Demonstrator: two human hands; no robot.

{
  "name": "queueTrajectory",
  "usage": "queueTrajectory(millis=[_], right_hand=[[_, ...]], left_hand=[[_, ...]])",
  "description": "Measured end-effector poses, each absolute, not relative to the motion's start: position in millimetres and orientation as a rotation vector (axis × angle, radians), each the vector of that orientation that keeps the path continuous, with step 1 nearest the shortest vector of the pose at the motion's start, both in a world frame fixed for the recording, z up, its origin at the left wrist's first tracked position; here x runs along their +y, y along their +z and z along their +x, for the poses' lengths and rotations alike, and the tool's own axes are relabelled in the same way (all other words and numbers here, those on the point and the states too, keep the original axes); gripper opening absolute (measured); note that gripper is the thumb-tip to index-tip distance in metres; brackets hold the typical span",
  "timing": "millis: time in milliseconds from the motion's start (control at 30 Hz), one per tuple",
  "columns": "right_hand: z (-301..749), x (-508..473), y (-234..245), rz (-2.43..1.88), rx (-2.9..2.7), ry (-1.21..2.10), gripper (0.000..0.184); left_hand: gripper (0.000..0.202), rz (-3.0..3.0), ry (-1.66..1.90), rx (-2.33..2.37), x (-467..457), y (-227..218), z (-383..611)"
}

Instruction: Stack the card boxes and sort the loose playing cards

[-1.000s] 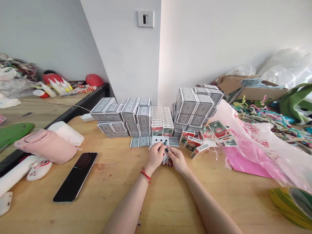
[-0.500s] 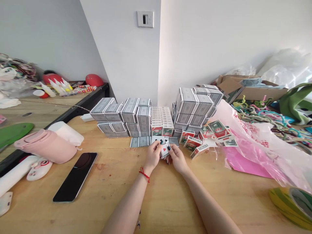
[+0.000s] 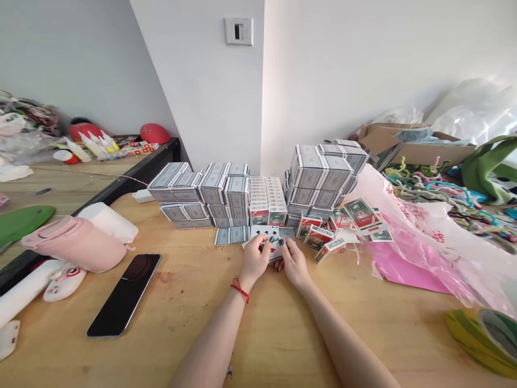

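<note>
Between my two hands is a small stack of playing cards point(image 3: 276, 255), its top face showing a red heart. My left hand point(image 3: 255, 260), a red string on its wrist, is closed with thumb and fingers on the cards' left side. From the right, my right hand point(image 3: 294, 264) grips the same cards, its thumb on top and fingertips underneath. Just beyond lies a face-up spade card point(image 3: 262, 231), partly hidden by my left hand. Face-down patterned cards point(image 3: 233, 235) extend to its left. Behind stand two columns of boxed card decks point(image 3: 267, 200).
Tall blocks of grey-patterned cards point(image 3: 223, 186) stand left, with another pile point(image 3: 321, 175) at right. Loose card boxes point(image 3: 319, 236) lean beside my right hand. A black phone point(image 3: 124, 295) and pink case point(image 3: 76, 242) lie left. Pink plastic point(image 3: 420, 258) and yellow-green tape point(image 3: 480, 339) are right.
My hands stay in nearly the same place on the cards. My fingers have shifted slightly, and my left thumb now reaches farther across the top card. The view has moved very little.
</note>
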State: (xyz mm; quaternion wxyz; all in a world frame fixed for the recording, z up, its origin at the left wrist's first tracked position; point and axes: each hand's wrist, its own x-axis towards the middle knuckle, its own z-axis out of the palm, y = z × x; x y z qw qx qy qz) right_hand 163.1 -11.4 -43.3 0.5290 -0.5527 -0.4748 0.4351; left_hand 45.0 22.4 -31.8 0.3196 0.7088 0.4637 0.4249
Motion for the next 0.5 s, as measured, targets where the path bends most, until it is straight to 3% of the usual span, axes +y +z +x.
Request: queueTrajectory(millis=[500], right_hand=[[161.9,-12.3,-45.3,-1.393,-1.139,0.917,0.024]], left_hand=[[0.02,1.896,1.077,1.283,17.8,-31.1,51.4]])
